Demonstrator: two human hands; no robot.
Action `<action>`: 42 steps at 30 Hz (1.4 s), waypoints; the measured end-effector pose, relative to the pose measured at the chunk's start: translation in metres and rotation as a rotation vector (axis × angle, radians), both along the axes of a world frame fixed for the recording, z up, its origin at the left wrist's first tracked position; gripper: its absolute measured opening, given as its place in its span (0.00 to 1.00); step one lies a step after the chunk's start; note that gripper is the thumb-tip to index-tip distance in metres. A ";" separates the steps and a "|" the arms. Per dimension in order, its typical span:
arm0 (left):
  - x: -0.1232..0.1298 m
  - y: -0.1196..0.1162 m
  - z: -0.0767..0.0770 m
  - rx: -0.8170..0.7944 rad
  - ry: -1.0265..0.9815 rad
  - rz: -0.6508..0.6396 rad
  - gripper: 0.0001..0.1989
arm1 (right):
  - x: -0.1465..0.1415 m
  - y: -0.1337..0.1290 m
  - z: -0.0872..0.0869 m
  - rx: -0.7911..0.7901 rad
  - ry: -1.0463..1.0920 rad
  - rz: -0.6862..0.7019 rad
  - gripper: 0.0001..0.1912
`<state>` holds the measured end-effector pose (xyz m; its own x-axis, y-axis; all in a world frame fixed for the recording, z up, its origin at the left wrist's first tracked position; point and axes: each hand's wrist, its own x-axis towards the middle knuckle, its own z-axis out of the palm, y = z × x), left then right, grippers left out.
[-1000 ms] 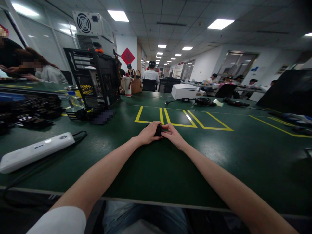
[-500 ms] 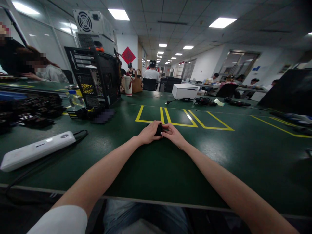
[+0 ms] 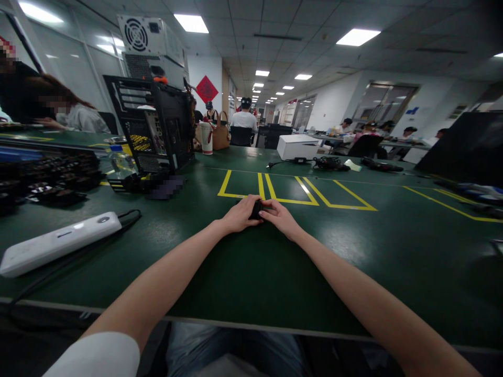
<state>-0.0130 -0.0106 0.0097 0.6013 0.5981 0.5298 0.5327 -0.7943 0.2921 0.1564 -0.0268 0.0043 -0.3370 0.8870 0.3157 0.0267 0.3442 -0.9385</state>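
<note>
Though mostly covered, small black object (image 3: 256, 210) sits between left hand (image 3: 239, 215) and right hand (image 3: 280, 218), on or just above green table (image 3: 251, 277).
Left clasps, right pinches its edge; likely light, stiff, maybe slick; hold by sides.

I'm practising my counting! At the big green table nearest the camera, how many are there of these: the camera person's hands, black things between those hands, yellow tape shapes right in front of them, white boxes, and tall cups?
Hands: 2, left hand and right hand
Black thing: 1
Yellow tape shapes: 3
White box: 1
Tall cup: 1
Total: 8
</note>
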 end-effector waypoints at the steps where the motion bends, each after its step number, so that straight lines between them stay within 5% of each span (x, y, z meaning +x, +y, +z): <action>1: 0.000 0.000 0.000 -0.001 0.001 0.001 0.29 | 0.000 -0.001 0.000 0.004 0.007 0.000 0.15; 7: 0.001 0.002 -0.003 0.014 -0.004 0.008 0.30 | -0.001 0.002 -0.003 0.021 -0.022 -0.051 0.10; 18: 0.000 -0.001 -0.002 0.031 -0.006 0.010 0.28 | 0.000 0.001 -0.004 0.035 0.006 0.022 0.15; 42: 0.001 -0.002 -0.001 0.007 -0.020 0.010 0.29 | -0.002 0.005 -0.003 0.024 -0.017 -0.063 0.15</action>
<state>-0.0116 -0.0123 0.0084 0.5842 0.6004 0.5461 0.5350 -0.7908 0.2972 0.1544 -0.0221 0.0008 -0.2859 0.8989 0.3321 0.0650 0.3640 -0.9291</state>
